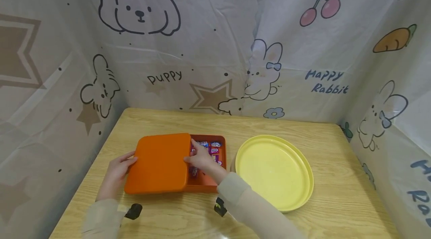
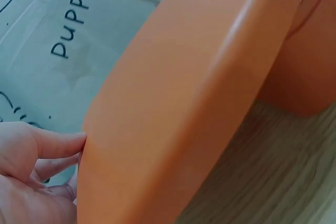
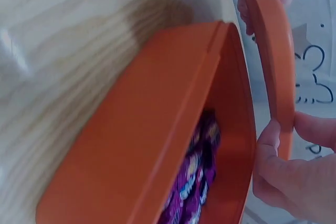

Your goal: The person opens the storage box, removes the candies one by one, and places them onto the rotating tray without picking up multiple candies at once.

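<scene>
An orange lid (image 1: 159, 164) is held over the left part of an orange box (image 1: 205, 188), shifted to the left of it. My left hand (image 1: 118, 169) grips the lid's left edge, thumb on top in the left wrist view. With thumb and fingers my right hand (image 1: 202, 158) pinches the lid's right edge, above the box. Purple-wrapped sweets (image 3: 191, 182) lie inside the box, showing through its uncovered right side. In the right wrist view the lid is raised off the box rim, with a gap between them.
To the right of the box stands a round yellow tray (image 1: 272, 173) with a low rim. Both rest on a light wooden table (image 1: 343, 194). A printed cloth (image 1: 202, 44) with cartoon animals hangs behind and at both sides.
</scene>
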Demonstrator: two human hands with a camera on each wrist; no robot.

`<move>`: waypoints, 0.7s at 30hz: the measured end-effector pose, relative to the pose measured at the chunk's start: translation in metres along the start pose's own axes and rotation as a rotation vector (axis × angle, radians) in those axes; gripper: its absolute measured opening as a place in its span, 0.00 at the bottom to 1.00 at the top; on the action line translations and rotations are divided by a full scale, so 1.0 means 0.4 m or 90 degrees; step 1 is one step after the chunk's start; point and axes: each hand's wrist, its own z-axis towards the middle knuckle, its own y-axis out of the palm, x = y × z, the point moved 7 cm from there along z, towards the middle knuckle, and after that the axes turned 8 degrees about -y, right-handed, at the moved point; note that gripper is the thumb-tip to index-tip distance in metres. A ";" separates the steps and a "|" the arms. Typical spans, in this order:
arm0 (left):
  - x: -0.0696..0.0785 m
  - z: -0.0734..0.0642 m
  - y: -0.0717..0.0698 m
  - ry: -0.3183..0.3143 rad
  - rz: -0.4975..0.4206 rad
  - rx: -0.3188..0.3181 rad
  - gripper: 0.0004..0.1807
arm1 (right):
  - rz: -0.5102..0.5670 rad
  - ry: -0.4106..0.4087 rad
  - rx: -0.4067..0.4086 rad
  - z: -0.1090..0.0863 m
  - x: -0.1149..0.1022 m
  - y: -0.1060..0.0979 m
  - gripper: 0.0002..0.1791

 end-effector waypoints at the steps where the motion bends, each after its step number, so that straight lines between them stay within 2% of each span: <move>1: -0.004 -0.001 -0.008 -0.002 0.005 0.003 0.31 | 0.010 0.002 0.003 0.001 -0.001 0.009 0.40; 6: -0.026 -0.004 -0.046 -0.006 0.020 0.025 0.32 | 0.040 0.010 0.019 0.003 -0.008 0.050 0.38; 13: -0.060 -0.004 -0.090 -0.055 -0.045 0.033 0.35 | 0.074 -0.001 0.031 0.004 -0.020 0.103 0.33; 21: -0.076 -0.011 -0.113 -0.103 -0.015 0.023 0.42 | 0.133 -0.007 0.009 0.002 -0.010 0.160 0.32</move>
